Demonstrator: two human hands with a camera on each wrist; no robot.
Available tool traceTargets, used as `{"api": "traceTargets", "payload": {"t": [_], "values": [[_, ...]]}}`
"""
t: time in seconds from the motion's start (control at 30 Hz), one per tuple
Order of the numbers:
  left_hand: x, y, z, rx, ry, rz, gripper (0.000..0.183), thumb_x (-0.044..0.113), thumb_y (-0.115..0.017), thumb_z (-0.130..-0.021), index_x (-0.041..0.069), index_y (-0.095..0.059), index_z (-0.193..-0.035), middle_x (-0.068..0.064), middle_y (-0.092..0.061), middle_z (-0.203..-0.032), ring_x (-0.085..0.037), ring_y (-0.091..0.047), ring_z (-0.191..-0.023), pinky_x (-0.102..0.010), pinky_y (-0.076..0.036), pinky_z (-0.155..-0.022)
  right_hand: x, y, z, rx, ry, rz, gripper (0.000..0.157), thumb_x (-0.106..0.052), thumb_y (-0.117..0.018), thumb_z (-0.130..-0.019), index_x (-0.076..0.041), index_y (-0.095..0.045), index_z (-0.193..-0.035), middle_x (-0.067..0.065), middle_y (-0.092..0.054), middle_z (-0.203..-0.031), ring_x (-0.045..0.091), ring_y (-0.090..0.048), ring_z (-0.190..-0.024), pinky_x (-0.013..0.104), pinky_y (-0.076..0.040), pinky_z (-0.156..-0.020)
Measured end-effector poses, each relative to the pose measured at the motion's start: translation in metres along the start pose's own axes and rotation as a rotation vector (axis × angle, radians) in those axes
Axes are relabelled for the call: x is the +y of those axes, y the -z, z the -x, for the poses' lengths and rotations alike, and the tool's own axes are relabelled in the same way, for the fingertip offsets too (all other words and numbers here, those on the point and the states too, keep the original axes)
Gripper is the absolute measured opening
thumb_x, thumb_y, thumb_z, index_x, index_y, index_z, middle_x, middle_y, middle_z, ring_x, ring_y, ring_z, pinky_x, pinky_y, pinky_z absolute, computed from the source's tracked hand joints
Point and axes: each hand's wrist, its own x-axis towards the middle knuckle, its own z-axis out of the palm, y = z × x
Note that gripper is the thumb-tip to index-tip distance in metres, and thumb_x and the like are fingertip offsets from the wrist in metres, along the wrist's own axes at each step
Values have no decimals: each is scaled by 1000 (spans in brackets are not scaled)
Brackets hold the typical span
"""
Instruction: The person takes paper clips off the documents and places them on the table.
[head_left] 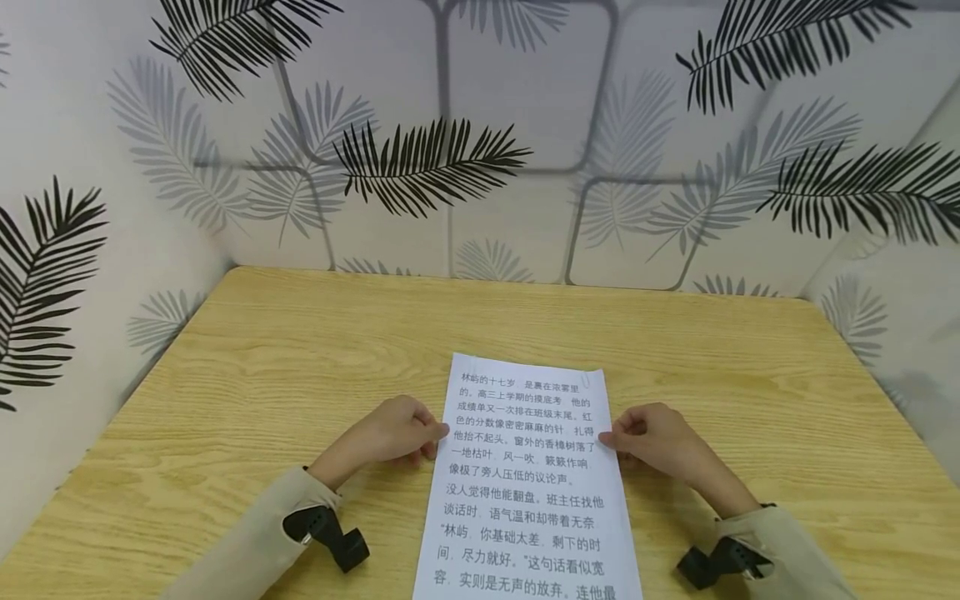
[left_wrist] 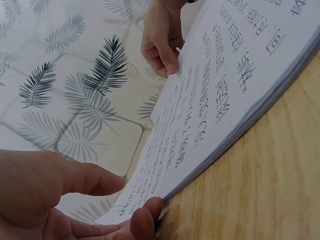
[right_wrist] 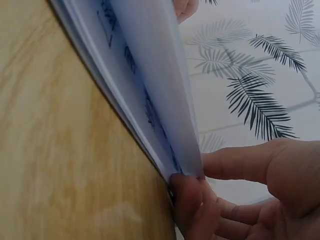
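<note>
Sleeves (head_left: 247, 533) nearest, head view. Paper stack (head_left: 525, 517) on the table (head_left: 337, 333), between left hand (head_left: 393, 433) and right hand (head_left: 663, 442), one at each long edge.

Left wrist view: thumb and fingers bracket the edge beside them; cannot tell whether they grip. Likely light, floppy, easily creased; sheets may slip over each other.

Right wrist view: thumb and finger pinch the edge, top sheet (right_wrist: 157, 70) bowed up. Best held lightly at both edges, I judge.

head: above, forward-down, farther | wrists: low, close, tilted, toward wall (head_left: 525, 225) | shared: papers (head_left: 528, 487), wall
</note>
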Motion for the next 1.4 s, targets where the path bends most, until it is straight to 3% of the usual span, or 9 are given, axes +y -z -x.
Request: {"api": "traceTargets", "payload": {"t": [0.27,0.5,0.57,0.77,0.97,1.13,1.27,1.4], "values": [[-4,-1,-1,27,-8,32,12,14,-65,-92,2,-63,-90,-3,-64,-67,-14,-59,-55,-23,-43,-50,-3,-6,4,67,42,-56,13,-13,-69,-89,-2,-62,-89,8,-65,-81,16,-59,-66,28,-52,-56],[-7,-1,-5,158,-24,-14,33,12,-68,-89,-6,-58,-114,-5,-60,-82,-15,-57,-59,-25,-49,-52,-2,-12,5,212,155,-55,7,-9,-66,-91,-3,-62,-91,18,-69,-99,30,-67,-89,26,-54,-59],[-7,-1,-6,177,-27,-32,34,13,-68,-89,-6,-59,-115,-5,-60,-84,-14,-56,-61,-25,-50,-53,-1,-14,4,233,142,-80,6,-7,-66,-91,-3,-62,-90,18,-69,-100,31,-67,-92,26,-53,-59],[-5,-2,-8,208,-54,-57,27,14,-67,-90,-4,-65,-110,-3,-63,-81,-12,-58,-65,-24,-50,-59,2,-17,2,235,20,-281,20,-5,-67,-90,2,-54,-103,21,-70,-96,21,-69,-77,27,-56,-59],[-3,-3,-12,155,-51,94,13,10,-65,-93,-1,-69,-97,-4,-64,-69,-13,-61,-56,-25,-54,-52,4,-16,0,220,-15,-399,39,-6,-65,-92,5,-53,-128,20,-71,-103,15,-70,-77,26,-57,-63],[-7,-4,-18,109,-46,233,13,7,-64,-93,-4,-68,-98,-8,-66,-73,-15,-64,-60,-28,-57,-56,4,-12,0,238,-13,-483,39,-7,-65,-92,11,-56,-125,13,-73,-97,7,-67,-76,22,-56,-65],[-10,-1,-22,91,-2,370,18,8,-64,-93,-5,-66,-106,-12,-67,-84,-17,-65,-65,-31,-59,-59,2,-5,2,235,12,-514,38,-8,-64,-93,11,-56,-125,10,-73,-97,7,-68,-77,23,-57,-67],[-8,2,-23,108,-14,404,20,12,-66,-93,-2,-68,-108,-13,-64,-95,-18,-65,-72,-32,-59,-61,-1,1,3,232,49,-545,38,-8,-63,-94,12,-54,-126,10,-73,-99,8,-69,-78,27,-58,-69]]}}
